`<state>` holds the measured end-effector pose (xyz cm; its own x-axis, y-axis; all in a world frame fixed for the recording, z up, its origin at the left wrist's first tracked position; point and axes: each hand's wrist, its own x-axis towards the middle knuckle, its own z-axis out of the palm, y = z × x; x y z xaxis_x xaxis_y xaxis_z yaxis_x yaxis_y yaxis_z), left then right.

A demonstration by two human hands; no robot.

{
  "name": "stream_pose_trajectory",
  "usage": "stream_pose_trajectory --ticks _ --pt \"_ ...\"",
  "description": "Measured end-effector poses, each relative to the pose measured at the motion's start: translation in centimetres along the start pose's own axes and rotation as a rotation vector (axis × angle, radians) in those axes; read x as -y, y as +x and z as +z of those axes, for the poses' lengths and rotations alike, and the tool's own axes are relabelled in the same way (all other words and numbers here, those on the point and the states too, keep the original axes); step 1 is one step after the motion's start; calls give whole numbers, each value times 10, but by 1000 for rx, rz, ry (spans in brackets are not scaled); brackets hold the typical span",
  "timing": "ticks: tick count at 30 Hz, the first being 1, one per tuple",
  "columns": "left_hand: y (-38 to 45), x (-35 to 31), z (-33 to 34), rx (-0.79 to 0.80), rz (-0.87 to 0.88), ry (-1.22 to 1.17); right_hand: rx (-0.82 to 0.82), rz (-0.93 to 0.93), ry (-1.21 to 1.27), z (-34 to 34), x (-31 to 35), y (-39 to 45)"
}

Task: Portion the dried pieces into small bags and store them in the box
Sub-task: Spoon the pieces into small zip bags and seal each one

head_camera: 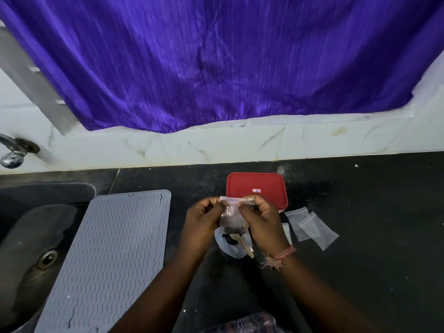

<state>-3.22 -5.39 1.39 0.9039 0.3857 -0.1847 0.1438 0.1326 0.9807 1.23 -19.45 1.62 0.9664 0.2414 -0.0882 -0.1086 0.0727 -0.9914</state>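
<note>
- Left hand [203, 218] and right hand [260, 219]: both pinch the top strip of one small bag [231, 216], held above the bench [360, 212]; the hands sit close together, one at each end of the seal.
- Bag: clear, with dark dried pieces [231, 229] gathered at its bottom; whether the seal is fully pressed cannot be told.
- Risk: a seal left partly open would likely spill pieces when the bag is tipped toward the box; uneven pinching would cause it.
- Risk: the hanging bag could brush the source bag [230, 246] just below and knock the wooden spoon [246, 245] resting in it.
- Box [257, 189]: red lid on, just beyond the hands; the lid must come off before storing.
- Spare bags [310, 227]: lying flat on the bench, right of the hands.
- Mat [108, 255]: grey, ribbed, to the left, partly over the sink [36, 236].
- Tap [12, 152]: far left; purple curtain [216, 63] beyond.
</note>
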Motion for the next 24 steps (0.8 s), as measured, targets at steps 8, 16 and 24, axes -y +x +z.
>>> stream_pose_trajectory --ticks 8,16,24 --pt "0 19 6 0 -70 -7 -189 64 -14 -25 -23 -3" --pt "-1 24 56 56 -196 11 -222 231 201 -71 -44 -7" --pt "13 49 122 38 -400 -4 -348 330 6 -135 -75 -13"
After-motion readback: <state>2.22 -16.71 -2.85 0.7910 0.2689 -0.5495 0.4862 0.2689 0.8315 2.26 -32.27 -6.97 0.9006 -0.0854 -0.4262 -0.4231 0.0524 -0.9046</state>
